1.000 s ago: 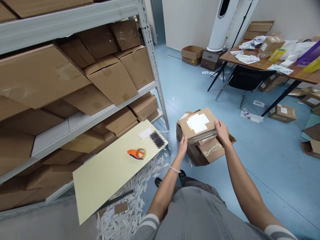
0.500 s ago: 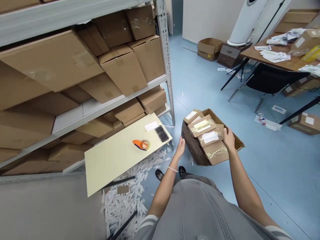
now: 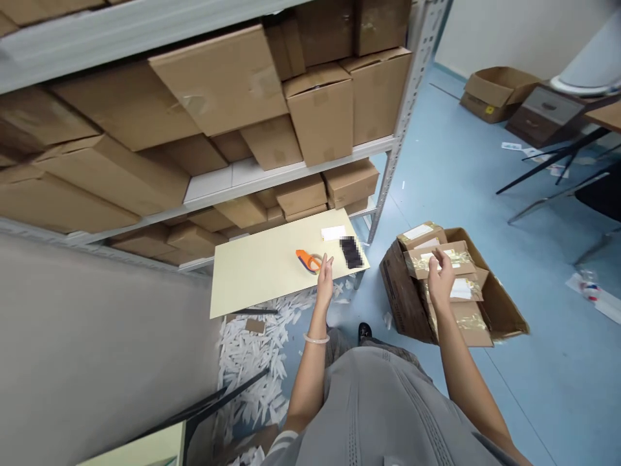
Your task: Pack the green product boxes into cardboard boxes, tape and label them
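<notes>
My left hand [image 3: 326,278] is raised near the front edge of a pale yellow tabletop [image 3: 257,275], its fingers stretched out and holding nothing. Just beyond it an orange tape dispenser [image 3: 305,259] lies on that surface. A white slip of paper [image 3: 333,233] and a dark, pixelated object [image 3: 352,252] lie farther right. My right hand [image 3: 440,283] hovers above a large open carton [image 3: 405,301], fingers loosely bent and apart with nothing in them. Inside the carton are several small taped parcels [image 3: 463,318] with white labels.
A metal shelf [image 3: 407,97] packed with cardboard boxes [image 3: 320,120] stands behind the tabletop. White paper strips [image 3: 252,369] litter the floor below. At the back right are an open box [image 3: 499,90], a small drawer unit [image 3: 543,116] and a black chair [image 3: 601,194].
My right hand has let go of the carton's right side and moved left over the parcels. My left hand has shifted toward the tabletop. The view has turned left.
</notes>
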`<state>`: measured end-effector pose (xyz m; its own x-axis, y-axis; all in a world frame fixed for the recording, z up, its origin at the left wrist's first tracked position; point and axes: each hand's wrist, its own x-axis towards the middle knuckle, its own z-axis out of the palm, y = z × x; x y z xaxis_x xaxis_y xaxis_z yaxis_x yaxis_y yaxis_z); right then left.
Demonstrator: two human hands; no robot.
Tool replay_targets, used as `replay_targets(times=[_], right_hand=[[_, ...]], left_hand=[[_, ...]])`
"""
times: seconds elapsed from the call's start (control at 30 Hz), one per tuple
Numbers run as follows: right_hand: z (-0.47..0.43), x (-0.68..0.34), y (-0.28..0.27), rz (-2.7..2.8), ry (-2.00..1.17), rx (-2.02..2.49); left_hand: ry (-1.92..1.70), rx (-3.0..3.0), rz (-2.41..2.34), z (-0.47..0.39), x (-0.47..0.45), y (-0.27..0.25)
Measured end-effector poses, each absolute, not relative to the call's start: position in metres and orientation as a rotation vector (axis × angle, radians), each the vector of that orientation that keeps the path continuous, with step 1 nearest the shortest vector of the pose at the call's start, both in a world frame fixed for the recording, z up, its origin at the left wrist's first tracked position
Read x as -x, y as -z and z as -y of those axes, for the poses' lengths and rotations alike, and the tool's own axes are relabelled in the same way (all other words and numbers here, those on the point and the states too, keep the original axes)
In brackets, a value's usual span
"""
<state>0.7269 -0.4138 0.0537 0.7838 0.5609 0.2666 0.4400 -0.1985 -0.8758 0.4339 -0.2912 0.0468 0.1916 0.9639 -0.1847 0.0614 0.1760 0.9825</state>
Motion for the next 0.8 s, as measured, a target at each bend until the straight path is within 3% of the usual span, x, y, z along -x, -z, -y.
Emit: replay_targets(times=[0.27,0.5,0.8], right_hand=[[0.322,-0.629,-0.015,1.077,-0.421,1.878],[0.273,-0.562,0.040,1.058,-0.718,2.289],[0.226,-0.536,0.083,1.323,-0.657,2.731]], left_hand=[[-1.084,-0.974,-1.444,0.270,-0.294,-0.044],[-1.189,-0.813,-1.629,0.284,-0.180,-0.024],[-1.200,-0.755,-1.778,0.291,-0.093,-0.005]])
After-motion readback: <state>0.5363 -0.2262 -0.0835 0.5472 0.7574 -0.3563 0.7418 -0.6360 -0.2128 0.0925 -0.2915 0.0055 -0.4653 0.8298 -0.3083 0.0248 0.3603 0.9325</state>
